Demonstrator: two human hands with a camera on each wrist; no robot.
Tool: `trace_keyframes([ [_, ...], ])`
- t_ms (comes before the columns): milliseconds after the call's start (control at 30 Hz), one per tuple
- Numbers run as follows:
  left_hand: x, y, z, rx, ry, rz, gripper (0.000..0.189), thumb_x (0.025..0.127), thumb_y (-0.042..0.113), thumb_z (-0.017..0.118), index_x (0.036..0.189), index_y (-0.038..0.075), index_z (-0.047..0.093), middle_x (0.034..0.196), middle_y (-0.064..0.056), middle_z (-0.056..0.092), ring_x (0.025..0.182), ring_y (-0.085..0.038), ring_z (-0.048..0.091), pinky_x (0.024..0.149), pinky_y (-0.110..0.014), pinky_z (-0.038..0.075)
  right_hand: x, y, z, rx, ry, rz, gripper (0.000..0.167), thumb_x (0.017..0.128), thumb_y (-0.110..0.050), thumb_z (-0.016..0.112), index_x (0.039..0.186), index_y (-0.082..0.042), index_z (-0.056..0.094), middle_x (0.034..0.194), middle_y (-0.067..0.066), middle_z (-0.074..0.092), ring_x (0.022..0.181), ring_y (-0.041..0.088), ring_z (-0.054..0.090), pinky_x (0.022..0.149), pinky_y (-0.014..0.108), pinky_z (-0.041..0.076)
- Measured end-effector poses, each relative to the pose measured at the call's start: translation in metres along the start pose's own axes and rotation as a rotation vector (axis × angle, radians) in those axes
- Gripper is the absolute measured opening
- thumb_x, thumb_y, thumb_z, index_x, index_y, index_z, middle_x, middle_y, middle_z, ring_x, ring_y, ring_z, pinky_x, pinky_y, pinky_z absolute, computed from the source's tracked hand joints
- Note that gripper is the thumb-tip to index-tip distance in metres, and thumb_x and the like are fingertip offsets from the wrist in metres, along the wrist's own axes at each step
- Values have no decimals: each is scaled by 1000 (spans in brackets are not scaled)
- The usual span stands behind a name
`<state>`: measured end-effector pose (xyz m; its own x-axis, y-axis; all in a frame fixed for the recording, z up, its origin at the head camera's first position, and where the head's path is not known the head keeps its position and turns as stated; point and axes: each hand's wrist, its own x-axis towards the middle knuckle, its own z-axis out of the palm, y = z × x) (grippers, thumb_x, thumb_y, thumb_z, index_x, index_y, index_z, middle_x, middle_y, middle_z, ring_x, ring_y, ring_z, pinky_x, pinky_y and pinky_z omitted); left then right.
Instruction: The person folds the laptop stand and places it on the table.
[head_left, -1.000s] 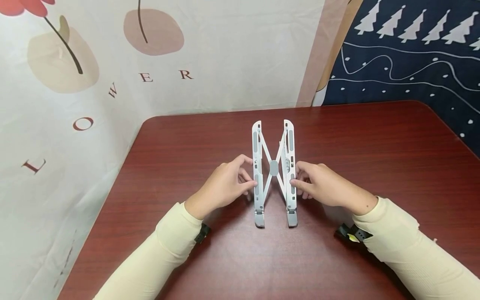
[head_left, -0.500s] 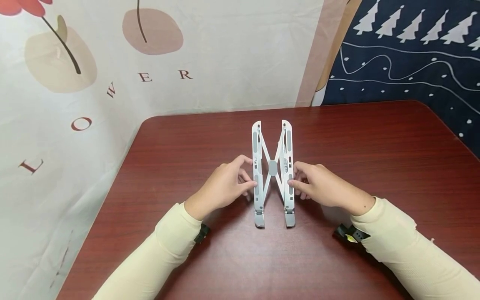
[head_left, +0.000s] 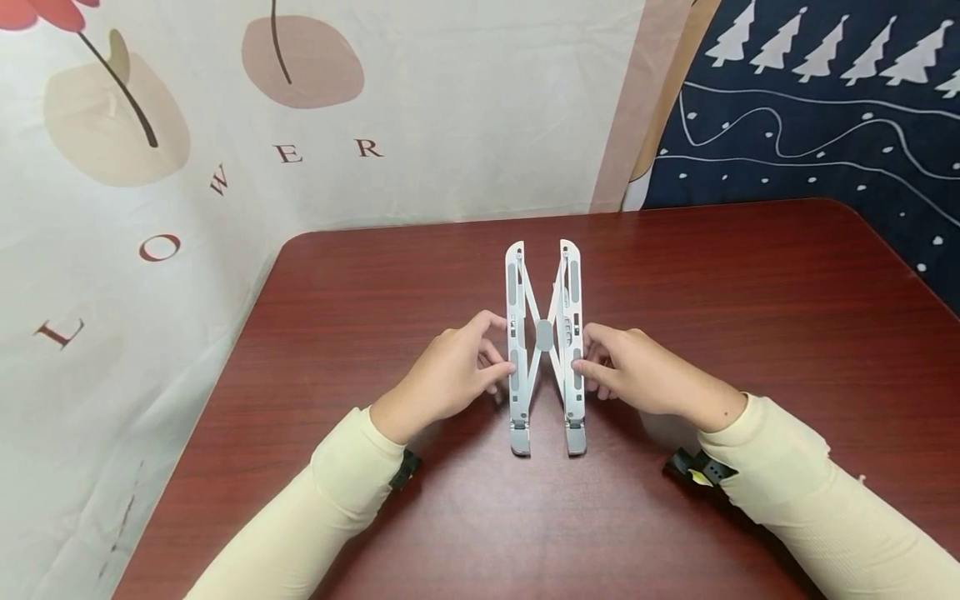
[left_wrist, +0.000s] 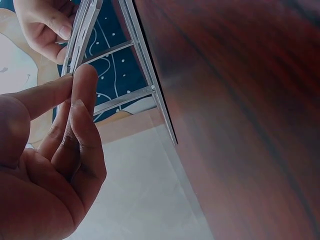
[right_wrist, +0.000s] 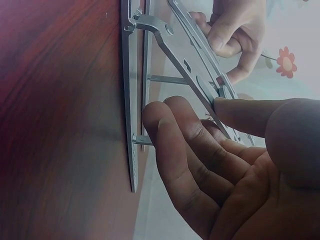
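Note:
A silver folding laptop stand rests on the table, its two long side rails joined by crossed bars at a grey hub. My left hand pinches the left rail between thumb and fingers. On the opposite side my right hand grips the right rail, thumb on its grey pad. In the left wrist view the upper rail is raised above the base bars, and the left thumb and index finger meet at its edge. From the right wrist, the stand shows its sloped upper rails and upright supports; my right thumb presses the upper rail.
The dark red wooden table reaches back to a pale printed cloth. A navy cloth with white trees hangs at the right. Dark straps show at both wrists below the pale sleeves.
The right rail has moved left toward the other one with my right hand, so the stand is narrower and its crossed bars are steeper. My left hand has hardly moved.

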<state>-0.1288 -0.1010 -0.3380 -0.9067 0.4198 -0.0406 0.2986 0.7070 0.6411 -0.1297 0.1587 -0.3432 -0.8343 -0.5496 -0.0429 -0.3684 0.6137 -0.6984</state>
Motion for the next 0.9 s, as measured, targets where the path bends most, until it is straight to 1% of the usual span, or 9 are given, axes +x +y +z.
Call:
trace_keyframes([
  [467,-2,3,2,11,16,6,48,92,21,73,133,11,49,81,1,77,61,-8,70,93,-39,51,1,-1,2,-7,0,-11,14,99,-12,62,94,-6,51,70,3,70,57,9,62,53,25,52],
  [700,-2,4,4,11,21,14,48,92,20,73,133,12,49,80,2,76,60,-7,69,91,-38,52,2,-1,3,-1,-15,13,13,99,-12,61,93,-7,50,71,4,70,58,12,64,54,26,54],
  [900,-4,4,5,13,23,18,48,93,19,72,133,11,48,80,2,75,61,-8,69,87,-37,53,3,-2,3,-6,-20,16,13,99,-12,61,94,-7,51,71,4,69,58,12,64,54,26,53],
])
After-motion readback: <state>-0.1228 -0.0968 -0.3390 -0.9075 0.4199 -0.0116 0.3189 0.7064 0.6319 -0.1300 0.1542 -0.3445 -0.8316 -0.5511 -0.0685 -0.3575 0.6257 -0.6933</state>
